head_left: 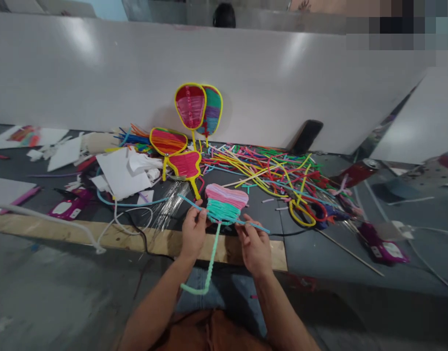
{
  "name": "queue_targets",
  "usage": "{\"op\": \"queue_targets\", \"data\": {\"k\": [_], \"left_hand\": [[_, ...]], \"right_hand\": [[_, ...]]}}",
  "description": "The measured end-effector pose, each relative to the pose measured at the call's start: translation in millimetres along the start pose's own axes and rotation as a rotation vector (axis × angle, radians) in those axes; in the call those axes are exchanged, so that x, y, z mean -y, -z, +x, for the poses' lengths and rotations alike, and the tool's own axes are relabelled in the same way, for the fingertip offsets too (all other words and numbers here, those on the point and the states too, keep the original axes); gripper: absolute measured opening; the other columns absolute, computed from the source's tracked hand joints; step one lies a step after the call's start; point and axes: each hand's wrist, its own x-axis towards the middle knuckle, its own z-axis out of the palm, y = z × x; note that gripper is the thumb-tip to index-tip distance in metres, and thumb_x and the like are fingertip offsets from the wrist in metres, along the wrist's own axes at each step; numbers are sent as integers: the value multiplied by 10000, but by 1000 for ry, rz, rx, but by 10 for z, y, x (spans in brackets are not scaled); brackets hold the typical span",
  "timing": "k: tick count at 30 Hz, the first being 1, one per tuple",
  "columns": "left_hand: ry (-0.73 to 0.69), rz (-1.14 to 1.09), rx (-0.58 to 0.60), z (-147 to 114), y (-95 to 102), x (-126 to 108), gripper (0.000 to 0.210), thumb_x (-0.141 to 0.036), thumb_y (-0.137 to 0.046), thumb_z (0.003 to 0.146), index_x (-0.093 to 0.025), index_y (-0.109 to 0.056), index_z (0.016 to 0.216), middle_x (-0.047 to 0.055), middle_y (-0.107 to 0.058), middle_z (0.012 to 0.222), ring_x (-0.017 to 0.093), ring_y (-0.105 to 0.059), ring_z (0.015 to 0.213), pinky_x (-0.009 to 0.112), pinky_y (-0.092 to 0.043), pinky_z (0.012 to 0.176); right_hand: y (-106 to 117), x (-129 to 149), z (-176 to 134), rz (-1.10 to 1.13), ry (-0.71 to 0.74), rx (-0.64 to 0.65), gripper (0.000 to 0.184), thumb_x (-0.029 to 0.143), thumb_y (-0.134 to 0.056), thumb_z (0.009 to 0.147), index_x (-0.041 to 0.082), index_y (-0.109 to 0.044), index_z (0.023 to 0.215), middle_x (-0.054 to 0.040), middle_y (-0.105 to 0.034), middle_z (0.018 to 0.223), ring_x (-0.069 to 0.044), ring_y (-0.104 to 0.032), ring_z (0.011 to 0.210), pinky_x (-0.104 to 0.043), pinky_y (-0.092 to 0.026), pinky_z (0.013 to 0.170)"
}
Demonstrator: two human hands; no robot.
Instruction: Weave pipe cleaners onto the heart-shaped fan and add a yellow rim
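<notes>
A small hand fan (227,201) wound from pipe cleaners, pink above and teal below, is between my hands at the table's front edge. Its mint-green stem (214,256) hangs down and bends left at the bottom. A light-blue pipe cleaner (258,226) runs across the fan's lower end and sticks out on both sides. My left hand (194,228) pinches its left part beside the fan. On the other side, my right hand (255,242) is closed on its right part. The fingertips partly hide where it meets the fan.
Finished yellow-rimmed fans (190,106) lean on the white partition (136,73). Loose pipe cleaners (260,168) heap behind my hands, with a phone (307,136) and a can (361,171) to the right. Purple devices (71,204), papers (121,170) and cables lie around.
</notes>
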Motion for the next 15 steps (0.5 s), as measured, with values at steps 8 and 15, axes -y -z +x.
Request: {"op": "queue_targets", "data": {"k": [8, 15], "left_hand": [[-257, 341, 38, -120, -31, -160, 264, -374, -445, 902, -176, -616, 942, 97, -661, 1092, 183, -628, 889, 319, -495, 797], [-606, 572, 83, -198, 0, -156, 179, -259, -451, 904, -191, -594, 821, 91, -680, 1061, 184, -631, 987, 319, -492, 852]], "right_hand": [[-80, 49, -38, 137, -140, 18, 212, 296, -740, 674, 236, -577, 796, 52, -669, 744, -107, -641, 680, -272, -558, 701], [-119, -4, -79, 18, -143, 149, 329, 322, -769, 659, 244, -614, 939, 12, -685, 891, -126, -645, 791, -269, -526, 734]]}}
